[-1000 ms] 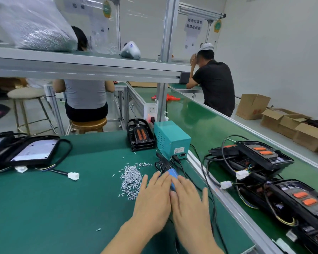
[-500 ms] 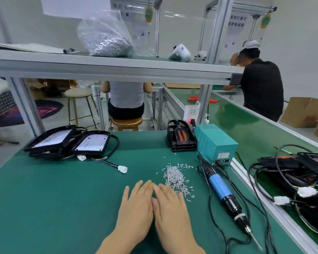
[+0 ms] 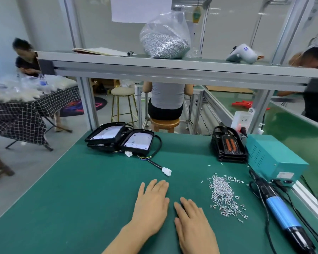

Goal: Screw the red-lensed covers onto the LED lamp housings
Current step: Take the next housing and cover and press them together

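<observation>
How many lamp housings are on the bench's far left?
2, maybe more: one lamp housing at the far-left edge, another housing overlapping its right side. A further one may lie hidden underneath the left one.

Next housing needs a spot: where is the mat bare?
Bare mat left of the left hand, below the housings. Crowded right: screws, driver, cables, power box.

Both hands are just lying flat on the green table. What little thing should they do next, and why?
Probably the left hand should reach forward for the nearer lamp housing and pull it close. Both it and the right hand lie flat and hold nothing, and the screws and electric screwdriver already wait nearby.
</observation>
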The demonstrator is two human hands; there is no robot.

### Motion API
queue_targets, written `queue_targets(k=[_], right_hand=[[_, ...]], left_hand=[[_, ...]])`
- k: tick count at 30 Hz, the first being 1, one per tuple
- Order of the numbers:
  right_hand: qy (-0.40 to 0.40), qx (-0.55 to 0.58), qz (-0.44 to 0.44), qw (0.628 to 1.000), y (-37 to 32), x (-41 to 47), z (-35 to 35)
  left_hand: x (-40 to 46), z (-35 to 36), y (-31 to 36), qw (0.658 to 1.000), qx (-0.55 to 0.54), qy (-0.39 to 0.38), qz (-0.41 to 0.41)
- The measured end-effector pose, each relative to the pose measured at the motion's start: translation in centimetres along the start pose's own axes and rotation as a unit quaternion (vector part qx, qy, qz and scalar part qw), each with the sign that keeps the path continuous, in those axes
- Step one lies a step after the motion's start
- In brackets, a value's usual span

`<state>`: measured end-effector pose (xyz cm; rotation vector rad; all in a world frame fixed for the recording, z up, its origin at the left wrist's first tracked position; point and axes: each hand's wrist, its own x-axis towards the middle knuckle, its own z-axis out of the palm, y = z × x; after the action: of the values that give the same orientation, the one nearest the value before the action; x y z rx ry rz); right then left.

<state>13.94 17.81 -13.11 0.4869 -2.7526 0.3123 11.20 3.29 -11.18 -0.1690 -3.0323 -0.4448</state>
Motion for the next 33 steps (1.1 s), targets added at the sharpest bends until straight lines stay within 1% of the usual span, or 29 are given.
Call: queue_targets(k=[1, 4, 9, 13, 16, 19, 21, 24, 26, 28, 30, 31, 33], right_hand=[[0.024, -0.014, -0.006, 1.0, 0.1, 0.0, 0.5], [0.062, -0.039, -0.051, 0.996, 0.6, 0.4, 1.4], [0.134, -0.012, -0.076, 0.988, 1.0, 1.1, 2.4], [0.128, 0.012, -0.105, 0.986, 0.7, 1.3, 2.4], [0.158, -0.009, -0.094, 0.983, 0.7, 1.5, 2.9], [0.199, 0.0, -0.091, 0.976, 0.3, 1.6, 3.1], [0.203, 0.03, -0.079, 0.976, -0.1, 1.5, 3.3], [0.197, 0.102, -0.051, 0.974, -0.7, 1.5, 3.6], [0.208, 0.127, -0.045, 0.969, -0.9, 1.7, 3.7], [0.209, 0.148, -0.014, 0.967, -1.1, 1.8, 4.0], [0.213, 0.17, 0.009, 0.962, -1.4, 1.7, 4.0], [0.221, 0.166, 0.009, 0.961, -1.4, 1.7, 4.0], [0.23, 0.149, 0.0, 0.962, -1.3, 1.8, 4.1]], left_hand=[[0.3, -0.2, -0.6, 1.0, -0.003, 0.009, -0.006], [0.9, -0.6, -2.5, 0.999, -0.014, 0.037, -0.029], [2.0, -1.5, -5.9, 0.993, -0.022, 0.09, -0.067], [4.4, -3.7, -8.5, 0.979, -0.017, 0.175, -0.105], [6.7, -5.8, -10.8, 0.961, 0.019, 0.231, -0.153], [8.7, -7.4, -13.3, 0.952, 0.061, 0.229, -0.194], [9.6, -8.0, -14.7, 0.953, 0.077, 0.207, -0.209], [10.5, -8.3, -16.2, 0.958, 0.104, 0.175, -0.2], [11.0, -8.3, -16.8, 0.963, 0.093, 0.171, -0.185], [11.3, -8.3, -16.9, 0.965, 0.08, 0.187, -0.164], [11.5, -8.3, -16.9, 0.961, 0.072, 0.225, -0.142], [11.5, -8.4, -16.8, 0.957, 0.07, 0.244, -0.138], [11.3, -8.7, -16.6, 0.953, 0.074, 0.259, -0.142]])
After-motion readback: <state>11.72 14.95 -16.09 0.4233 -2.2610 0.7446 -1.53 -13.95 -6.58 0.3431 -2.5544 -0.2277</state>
